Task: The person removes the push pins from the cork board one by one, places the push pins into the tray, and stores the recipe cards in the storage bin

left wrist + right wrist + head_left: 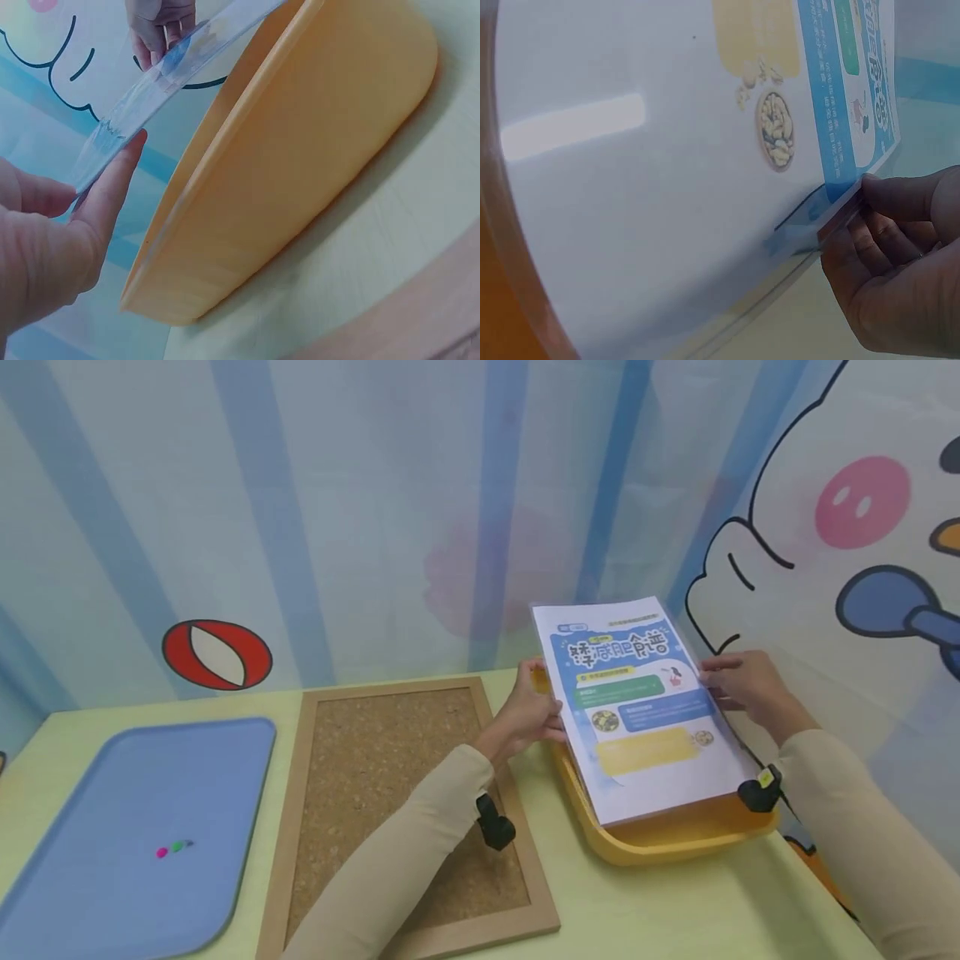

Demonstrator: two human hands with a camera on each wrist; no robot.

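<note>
A glossy printed sheet [645, 718] with blue, green and yellow blocks is tilted over a yellow plastic basin [660, 853]. My left hand [525, 714] pinches its left edge; in the left wrist view thumb and fingers of that hand [56, 240] lie on opposite faces of it. At the right edge my right hand [753, 689] grips the sheet, thumb on top and fingers beneath, as the right wrist view shows of the hand [900, 262]. Light reflects off its clear surface [652, 225]. The sheet hides much of the basin's inside.
Left of the basin lies a wood-framed cork board [390, 777], partly under my left arm. Farther left is a blue tray [165, 777] holding a few tiny coloured pieces [162, 852]. A printed curtain [375, 527] hangs behind the pale yellow table [615, 910].
</note>
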